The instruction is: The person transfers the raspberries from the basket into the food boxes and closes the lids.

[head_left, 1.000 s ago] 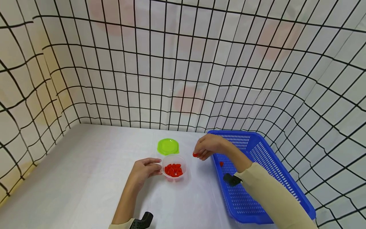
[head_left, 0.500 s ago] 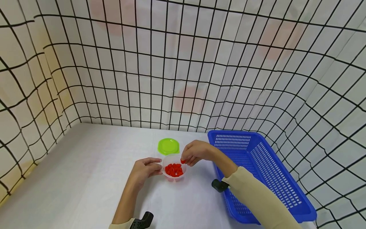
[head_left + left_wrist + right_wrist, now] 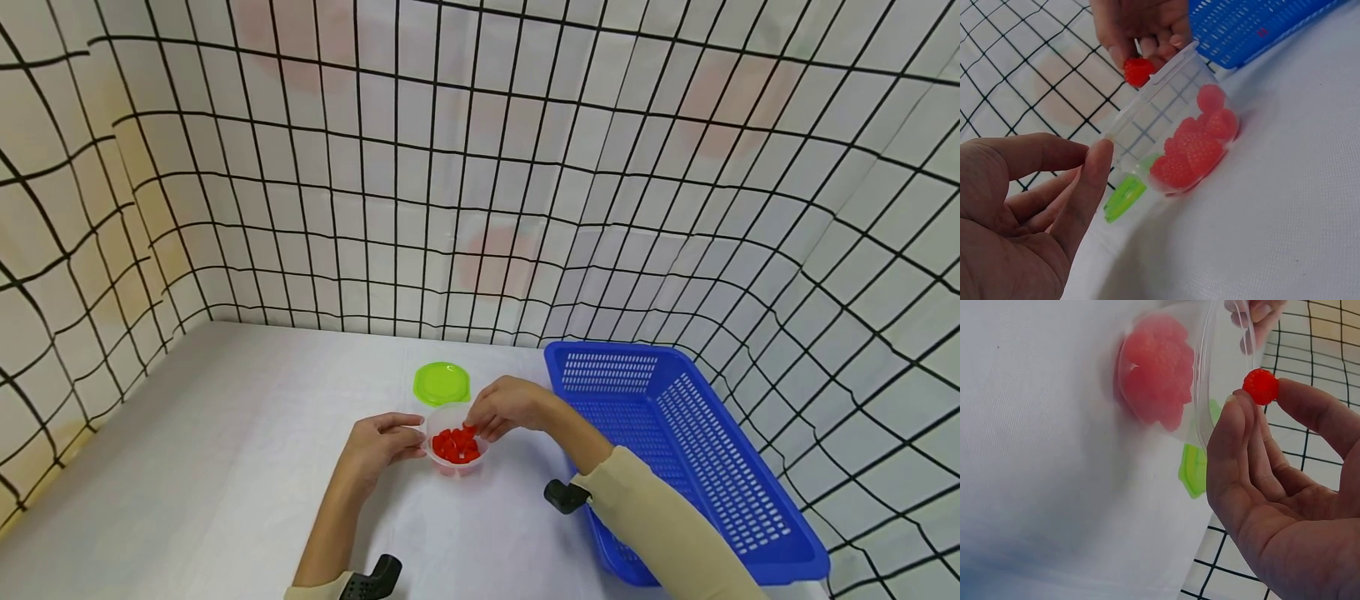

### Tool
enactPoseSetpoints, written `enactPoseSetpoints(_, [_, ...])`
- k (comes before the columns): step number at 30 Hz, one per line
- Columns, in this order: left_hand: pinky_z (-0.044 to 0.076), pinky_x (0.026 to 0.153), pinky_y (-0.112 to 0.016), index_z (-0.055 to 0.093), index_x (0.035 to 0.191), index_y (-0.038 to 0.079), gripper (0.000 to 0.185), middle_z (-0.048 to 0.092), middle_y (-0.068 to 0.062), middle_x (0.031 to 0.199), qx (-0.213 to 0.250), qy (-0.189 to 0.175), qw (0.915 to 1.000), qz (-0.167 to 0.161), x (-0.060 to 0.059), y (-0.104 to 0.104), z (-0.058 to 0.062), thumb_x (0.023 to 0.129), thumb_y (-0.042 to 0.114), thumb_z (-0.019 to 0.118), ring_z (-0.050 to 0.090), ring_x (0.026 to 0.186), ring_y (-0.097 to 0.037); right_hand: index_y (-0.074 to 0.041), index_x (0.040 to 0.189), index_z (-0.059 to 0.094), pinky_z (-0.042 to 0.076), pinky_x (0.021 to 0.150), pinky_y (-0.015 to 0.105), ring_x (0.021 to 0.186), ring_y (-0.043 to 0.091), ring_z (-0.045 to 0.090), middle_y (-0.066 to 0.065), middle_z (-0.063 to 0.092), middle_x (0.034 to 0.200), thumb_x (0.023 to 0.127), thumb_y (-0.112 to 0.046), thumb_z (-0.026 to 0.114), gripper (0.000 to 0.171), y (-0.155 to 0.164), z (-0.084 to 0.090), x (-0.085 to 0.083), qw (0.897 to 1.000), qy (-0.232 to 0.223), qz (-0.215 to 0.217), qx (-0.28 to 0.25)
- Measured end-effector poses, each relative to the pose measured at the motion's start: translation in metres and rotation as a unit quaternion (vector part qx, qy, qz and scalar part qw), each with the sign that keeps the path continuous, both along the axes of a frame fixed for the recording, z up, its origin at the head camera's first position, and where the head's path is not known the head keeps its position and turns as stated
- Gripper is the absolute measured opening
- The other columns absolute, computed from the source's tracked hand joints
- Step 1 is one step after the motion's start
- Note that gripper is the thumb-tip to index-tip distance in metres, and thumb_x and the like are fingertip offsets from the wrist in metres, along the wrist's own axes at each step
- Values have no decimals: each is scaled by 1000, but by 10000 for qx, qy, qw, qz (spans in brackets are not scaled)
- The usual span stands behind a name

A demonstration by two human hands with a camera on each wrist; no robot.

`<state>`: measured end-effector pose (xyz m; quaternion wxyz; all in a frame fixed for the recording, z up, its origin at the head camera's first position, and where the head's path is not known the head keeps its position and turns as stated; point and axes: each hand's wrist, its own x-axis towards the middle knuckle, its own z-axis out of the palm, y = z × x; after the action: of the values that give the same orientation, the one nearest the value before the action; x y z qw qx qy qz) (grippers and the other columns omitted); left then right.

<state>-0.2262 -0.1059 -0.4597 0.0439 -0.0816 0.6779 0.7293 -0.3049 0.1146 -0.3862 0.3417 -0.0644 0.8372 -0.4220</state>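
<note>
A clear round plastic tub (image 3: 448,467) stands on the white tabletop with several red raspberries (image 3: 1188,150) heaped in its bottom. My left hand (image 3: 381,447) pinches the tub's rim on its left side between thumb and finger, as the left wrist view shows. At the rim's opposite side is my right hand (image 3: 510,407), with a single raspberry (image 3: 1261,387) between thumb and fingertips. That raspberry hangs at the tub's opening, above the heap. A bright green lid (image 3: 441,383) lies flat on the table just behind the tub.
To the right stands a large blue plastic basket (image 3: 750,467) with slotted walls, partly under my right forearm. A small red spot (image 3: 1262,32) shows through its side in the left wrist view. Black-gridded white cloth walls (image 3: 360,200) enclose the table's back and sides.
My right hand has moved left from the basket's edge to the tub, carrying the raspberry and lowering it to the opening. My left hand has stayed at the rim.
</note>
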Motion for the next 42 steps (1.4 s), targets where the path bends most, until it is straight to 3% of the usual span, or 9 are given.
enactPoseSetpoints(22, [64, 79, -32, 71, 117, -3, 26, 76, -16, 96, -84, 20, 9999, -97, 1, -1, 2, 93, 7, 70, 75, 76, -23, 6, 112, 72, 61, 92, 39, 93, 31, 70, 20, 73, 105, 89, -15, 72, 30, 1, -5, 1, 9999, -115, 107, -61])
enactPoseSetpoints(42, [64, 77, -32, 72, 115, -5, 24, 76, -18, 94, -23, 34, 10000, -52, 1, 0, 0, 92, 4, 69, 74, 74, -22, 0, 105, 75, 61, 90, 38, 93, 29, 69, 14, 74, 98, 89, -18, 73, 24, 3, -7, 1, 9996, 29, 290, -1])
